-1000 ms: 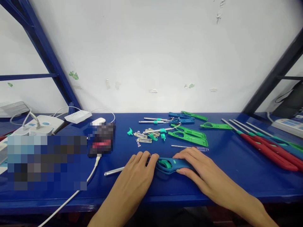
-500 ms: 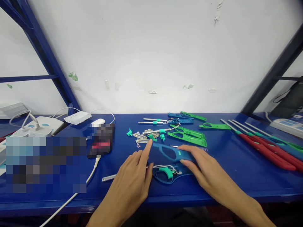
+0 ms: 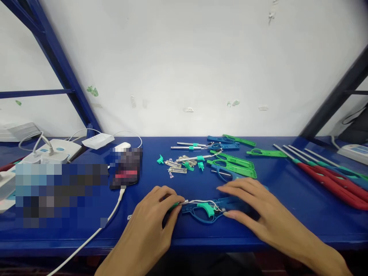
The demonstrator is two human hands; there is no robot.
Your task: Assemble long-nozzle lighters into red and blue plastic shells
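The left hand [image 3: 153, 211] pinched a metal rod [image 3: 129, 217] at the left of the blue casing [image 3: 188, 209]; the right hand [image 3: 253, 203] was spread around its right end.

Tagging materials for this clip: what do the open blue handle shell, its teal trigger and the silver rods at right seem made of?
Blue handle shell: likely molded plastic, from its thin walls and uniform color. Teal trigger: probably smooth plastic, evenly colored. Silver rods: apparently metal, bright gray with sheen; which metal isn't clear.
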